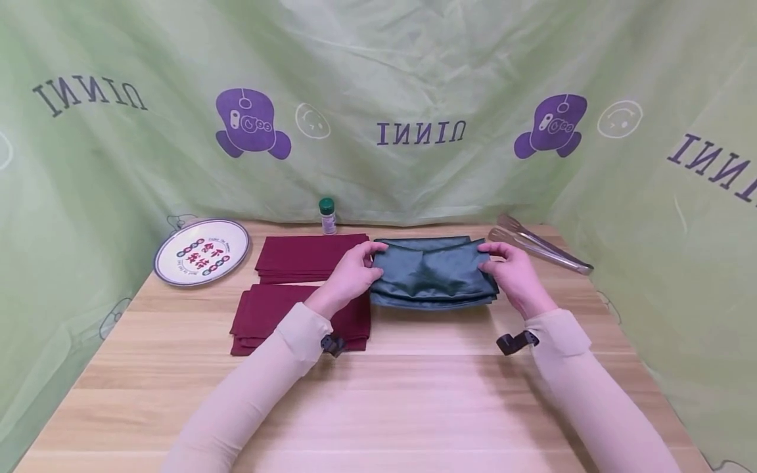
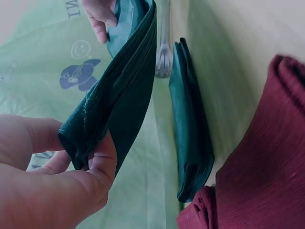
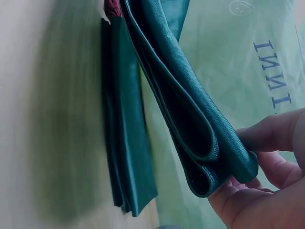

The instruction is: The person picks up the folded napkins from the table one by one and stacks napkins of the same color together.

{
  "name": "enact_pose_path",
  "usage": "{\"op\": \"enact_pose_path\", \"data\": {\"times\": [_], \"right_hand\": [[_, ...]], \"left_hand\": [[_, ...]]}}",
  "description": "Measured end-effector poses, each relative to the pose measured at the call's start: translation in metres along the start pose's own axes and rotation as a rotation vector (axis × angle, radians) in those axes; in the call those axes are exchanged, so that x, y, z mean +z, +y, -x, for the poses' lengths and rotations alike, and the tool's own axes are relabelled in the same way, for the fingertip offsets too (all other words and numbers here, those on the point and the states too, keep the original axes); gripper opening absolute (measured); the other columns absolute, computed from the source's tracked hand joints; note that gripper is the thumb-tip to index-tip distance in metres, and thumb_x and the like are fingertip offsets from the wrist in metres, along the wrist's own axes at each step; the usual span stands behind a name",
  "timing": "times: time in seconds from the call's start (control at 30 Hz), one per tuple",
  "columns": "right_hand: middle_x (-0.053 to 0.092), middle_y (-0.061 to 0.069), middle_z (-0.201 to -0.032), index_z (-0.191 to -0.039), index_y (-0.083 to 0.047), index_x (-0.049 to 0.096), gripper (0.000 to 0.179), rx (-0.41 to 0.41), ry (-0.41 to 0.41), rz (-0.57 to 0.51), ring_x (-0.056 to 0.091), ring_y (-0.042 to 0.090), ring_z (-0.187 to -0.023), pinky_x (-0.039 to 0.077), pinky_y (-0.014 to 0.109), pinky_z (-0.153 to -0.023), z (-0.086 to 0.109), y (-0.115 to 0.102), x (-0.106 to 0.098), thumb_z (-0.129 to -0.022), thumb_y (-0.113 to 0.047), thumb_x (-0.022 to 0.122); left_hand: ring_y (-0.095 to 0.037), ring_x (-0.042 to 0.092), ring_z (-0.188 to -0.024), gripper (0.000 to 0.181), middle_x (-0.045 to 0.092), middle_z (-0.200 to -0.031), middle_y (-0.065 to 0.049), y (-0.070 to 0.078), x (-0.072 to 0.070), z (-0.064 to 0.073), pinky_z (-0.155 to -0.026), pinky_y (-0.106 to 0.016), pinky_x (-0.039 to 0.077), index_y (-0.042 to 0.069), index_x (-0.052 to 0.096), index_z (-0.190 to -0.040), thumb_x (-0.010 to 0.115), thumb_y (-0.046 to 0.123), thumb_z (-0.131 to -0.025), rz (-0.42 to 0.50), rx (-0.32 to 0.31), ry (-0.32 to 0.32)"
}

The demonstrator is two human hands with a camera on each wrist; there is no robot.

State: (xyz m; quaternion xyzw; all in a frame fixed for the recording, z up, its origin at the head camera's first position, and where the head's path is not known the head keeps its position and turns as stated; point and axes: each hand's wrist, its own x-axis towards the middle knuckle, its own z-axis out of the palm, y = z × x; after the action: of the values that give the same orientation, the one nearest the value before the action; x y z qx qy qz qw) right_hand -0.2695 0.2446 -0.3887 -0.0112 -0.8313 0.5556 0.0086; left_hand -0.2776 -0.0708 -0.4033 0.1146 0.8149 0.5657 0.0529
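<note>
Between both hands hangs a folded dark green cloth [image 1: 432,272], lifted off the table in several layers. My left hand [image 1: 353,272] pinches its left end; in the left wrist view the thumb and fingers [image 2: 102,162] grip the layered corner. At the opposite end my right hand [image 1: 517,272] pinches the cloth, and the right wrist view shows its looped folds beside the fingers. Behind and below lies a second folded green cloth [image 3: 126,124], partly hidden in the head view. Left of it are two folded dark red cloths, a back one [image 1: 310,255] and a front one [image 1: 278,309] partly behind my left arm.
A white plate [image 1: 202,253] with printed characters stands at the back left. A small green-capped bottle [image 1: 328,217] is by the back curtain [image 1: 414,177]. Metal tongs [image 1: 541,246] lie at the back right. The wooden table [image 1: 408,407] extends toward me.
</note>
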Motion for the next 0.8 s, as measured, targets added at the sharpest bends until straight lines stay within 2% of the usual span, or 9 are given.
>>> {"op": "enact_pose_path", "data": {"times": [0.13, 0.27, 0.37, 0.47, 0.57, 0.63, 0.7, 0.8], "right_hand": [[0.050, 0.019, -0.131, -0.126, 0.004, 0.058, 0.039, 0.004, 0.017, -0.004, 0.043, 0.024, -0.110, 0.040, 0.023, -0.081, -0.012, -0.005, 0.001, -0.088, 0.001, 0.060], [0.051, 0.018, -0.132, -0.127, 0.004, 0.058, 0.039, 0.001, 0.034, -0.012, 0.044, 0.023, -0.110, 0.039, 0.022, -0.082, -0.024, -0.006, 0.003, -0.088, 0.001, 0.060], [0.052, 0.018, -0.132, -0.127, 0.005, 0.059, 0.040, -0.001, 0.048, -0.018, 0.045, 0.023, -0.110, 0.039, 0.022, -0.083, -0.034, -0.006, 0.004, -0.087, 0.002, 0.059], [0.053, 0.019, -0.131, -0.128, 0.005, 0.059, 0.041, 0.003, 0.069, -0.008, 0.045, 0.023, -0.110, 0.040, 0.022, -0.083, -0.043, -0.006, 0.007, -0.087, 0.003, 0.059], [0.053, 0.018, -0.131, -0.128, 0.002, 0.061, 0.042, 0.009, 0.093, 0.008, 0.044, 0.023, -0.107, 0.040, 0.023, -0.078, -0.054, -0.008, 0.012, -0.085, 0.002, 0.060], [0.053, 0.017, -0.131, -0.127, 0.000, 0.062, 0.043, 0.011, 0.108, 0.025, 0.044, 0.022, -0.103, 0.039, 0.023, -0.074, -0.062, -0.009, 0.015, -0.085, 0.002, 0.059], [0.054, 0.016, -0.131, -0.127, -0.001, 0.062, 0.043, 0.015, 0.122, 0.029, 0.044, 0.023, -0.099, 0.038, 0.024, -0.070, -0.070, -0.009, 0.019, -0.085, 0.002, 0.058], [0.054, 0.016, -0.131, -0.127, -0.001, 0.062, 0.043, 0.017, 0.142, 0.043, 0.044, 0.024, -0.101, 0.038, 0.025, -0.072, -0.079, -0.007, 0.022, -0.085, 0.003, 0.056]], "left_hand": [[-0.024, 0.046, -0.085, 0.043, 0.049, -0.101, -0.012, 0.000, -0.003, -0.010, -0.067, -0.028, 0.043, 0.011, 0.061, -0.130, 0.063, -0.003, -0.090, 0.007, -0.012, 0.006], [-0.025, 0.047, -0.093, 0.043, 0.051, -0.115, -0.012, -0.002, -0.003, -0.021, -0.078, -0.030, 0.045, 0.011, 0.061, -0.131, 0.062, -0.001, -0.090, -0.008, -0.036, 0.028], [-0.025, 0.047, -0.096, 0.044, 0.053, -0.119, -0.012, -0.003, -0.001, -0.030, -0.084, -0.031, 0.043, 0.011, 0.062, -0.131, 0.062, -0.002, -0.089, -0.026, -0.038, 0.059], [-0.022, 0.047, -0.087, 0.045, 0.055, -0.104, -0.011, -0.007, 0.002, -0.040, -0.079, -0.029, 0.042, 0.009, 0.062, -0.132, 0.061, -0.003, -0.088, -0.036, -0.040, 0.089], [-0.020, 0.044, -0.073, 0.048, 0.051, -0.087, -0.010, -0.010, 0.006, -0.051, -0.069, -0.028, 0.040, 0.009, 0.062, -0.132, 0.060, -0.004, -0.086, -0.035, -0.056, 0.112], [-0.019, 0.040, -0.069, 0.048, 0.049, -0.084, -0.011, -0.012, 0.008, -0.057, -0.066, -0.029, 0.038, 0.010, 0.062, -0.132, 0.059, -0.003, -0.086, -0.028, -0.082, 0.122], [-0.019, 0.041, -0.073, 0.049, 0.053, -0.093, -0.010, -0.014, 0.009, -0.062, -0.067, -0.029, 0.038, 0.012, 0.062, -0.133, 0.059, -0.003, -0.086, -0.018, -0.110, 0.135], [-0.022, 0.043, -0.083, 0.050, 0.056, -0.113, -0.015, -0.019, 0.012, -0.069, -0.070, -0.030, 0.038, 0.012, 0.060, -0.134, 0.057, -0.005, -0.086, 0.001, -0.133, 0.143]]}}
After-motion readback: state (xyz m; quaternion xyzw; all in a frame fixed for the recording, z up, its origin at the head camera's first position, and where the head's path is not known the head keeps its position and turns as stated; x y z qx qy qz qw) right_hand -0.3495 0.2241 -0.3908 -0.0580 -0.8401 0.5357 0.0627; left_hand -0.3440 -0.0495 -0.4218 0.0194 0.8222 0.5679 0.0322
